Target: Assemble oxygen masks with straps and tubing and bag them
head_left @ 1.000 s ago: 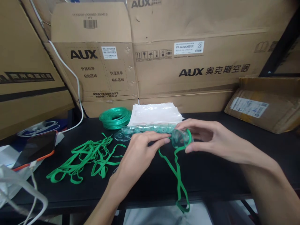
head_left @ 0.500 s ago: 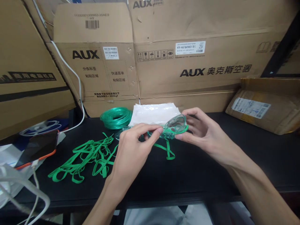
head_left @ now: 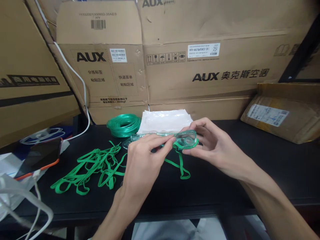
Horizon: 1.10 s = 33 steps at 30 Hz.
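Note:
A clear, green-tinted plastic mask (head_left: 186, 138) is held between my two hands above the black table. My left hand (head_left: 147, 156) pinches its left end between thumb and fingers. Around its right end curl the thumb and fingers of my right hand (head_left: 212, 140). From the mask a green elastic strap (head_left: 182, 168) hangs down to the table. More clear plastic (head_left: 128, 141) shows behind my left hand, partly hidden. Left of my hands lies a loose pile of green straps (head_left: 92, 165). A coil of green tubing (head_left: 123, 125) rests behind the pile.
A white plastic packet (head_left: 165, 121) lies behind my hands on the black table (head_left: 225, 186). Large cardboard sheets (head_left: 170, 76) stand along the back. On the left are an orange-edged phone (head_left: 41, 158) and white cables. A cardboard box (head_left: 282, 111) sits at the back right.
The mask has tilted and come slightly lower, its opening now turned more towards me. My right hand has shifted a little left and down with it. The hanging strap reaches lower.

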Each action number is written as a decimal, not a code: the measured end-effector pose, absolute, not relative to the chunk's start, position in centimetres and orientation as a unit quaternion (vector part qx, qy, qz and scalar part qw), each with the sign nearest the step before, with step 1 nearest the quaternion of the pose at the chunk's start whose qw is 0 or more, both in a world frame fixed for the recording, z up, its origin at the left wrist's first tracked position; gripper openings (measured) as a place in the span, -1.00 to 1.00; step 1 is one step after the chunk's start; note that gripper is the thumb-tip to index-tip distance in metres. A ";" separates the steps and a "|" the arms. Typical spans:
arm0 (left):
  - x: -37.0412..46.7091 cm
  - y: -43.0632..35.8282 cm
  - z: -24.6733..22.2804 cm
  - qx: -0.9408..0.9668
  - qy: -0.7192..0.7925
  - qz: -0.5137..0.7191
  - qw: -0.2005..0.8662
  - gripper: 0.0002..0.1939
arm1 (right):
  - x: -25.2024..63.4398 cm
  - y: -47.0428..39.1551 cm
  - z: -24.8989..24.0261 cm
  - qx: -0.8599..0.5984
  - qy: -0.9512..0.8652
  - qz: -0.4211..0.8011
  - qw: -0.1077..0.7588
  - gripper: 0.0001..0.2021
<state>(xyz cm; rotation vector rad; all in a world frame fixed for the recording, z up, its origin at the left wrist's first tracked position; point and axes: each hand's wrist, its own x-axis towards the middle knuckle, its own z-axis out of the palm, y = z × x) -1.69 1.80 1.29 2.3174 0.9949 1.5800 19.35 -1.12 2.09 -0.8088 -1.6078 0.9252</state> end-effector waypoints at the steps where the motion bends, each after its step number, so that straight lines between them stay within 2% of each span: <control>1: -1.7 1.8 1.2 0.778 0.326 0.530 0.089 -0.87 | 19.3 -1.2 2.1 -0.339 -0.674 0.386 0.531 -0.60; 5: -1.8 2.1 1.0 0.788 0.292 0.534 0.095 -0.83 | 19.2 -1.4 2.3 -0.348 -0.675 0.375 0.532 -0.60; 9: -1.7 2.2 1.1 0.796 0.265 0.543 0.038 -0.87 | 20.1 -1.5 2.8 -0.327 -0.706 0.369 0.509 -0.53; 11: -1.7 2.1 1.2 0.801 0.246 0.545 -0.004 -0.89 | 20.6 -1.6 2.9 -0.318 -0.717 0.357 0.507 -0.60; 15: -1.5 2.0 1.2 0.817 0.222 0.529 -0.063 -0.91 | 20.7 -1.7 3.1 -0.401 -0.712 0.309 0.487 -0.73; 20: -1.7 2.1 0.8 0.829 0.224 0.506 -0.079 -0.88 | 19.9 -1.9 3.3 -0.423 -0.703 0.293 0.491 -0.90; 22: -1.7 2.1 0.7 0.833 0.227 0.499 -0.077 -0.87 | 19.8 -1.8 3.3 -0.424 -0.699 0.282 0.502 -0.88; 27: -1.3 2.1 0.6 0.828 0.217 0.514 -0.052 -0.89 | 19.7 -1.6 3.1 -0.407 -0.692 0.292 0.521 -0.90; 33: -0.9 1.8 1.3 0.821 0.246 0.493 0.151 -0.72 | 19.9 -1.6 3.0 -0.388 -0.678 0.308 0.543 -0.93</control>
